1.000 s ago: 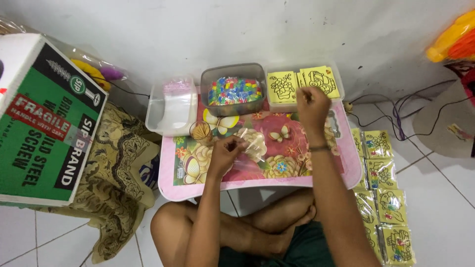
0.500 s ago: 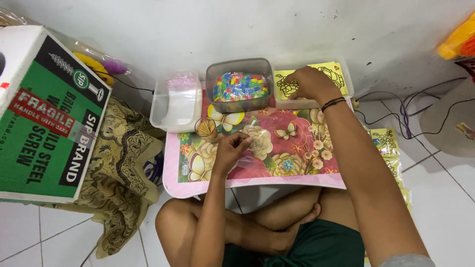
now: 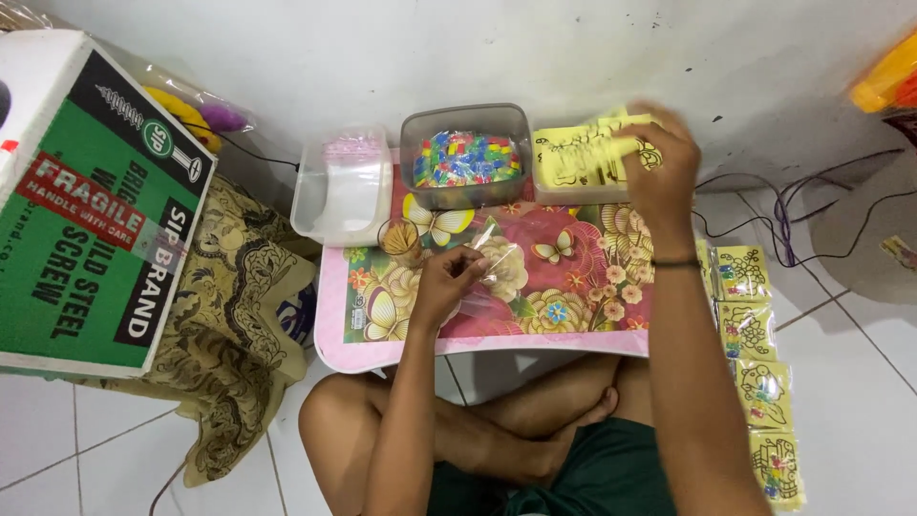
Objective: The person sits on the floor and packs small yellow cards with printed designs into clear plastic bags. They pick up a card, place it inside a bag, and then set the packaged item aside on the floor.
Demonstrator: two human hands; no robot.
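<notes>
Big cardboard box (image 3: 91,196) at 9 o'clock, white top, green side panel with a red slanted label and a black stripe. Yellow printed card (image 3: 592,148) at 1 o'clock, black line drawing, gripped by right hand (image 3: 659,167) over the stack in a tray. Clear plastic sleeve (image 3: 492,272) at centre, pinched by left hand (image 3: 444,287). Row of bagged yellow picture packets (image 3: 755,368) at 4 o'clock on floor tiles, running toward 5. Clear bag (image 3: 196,115) at 10 o'clock behind the box, yellow and purple contents
</notes>
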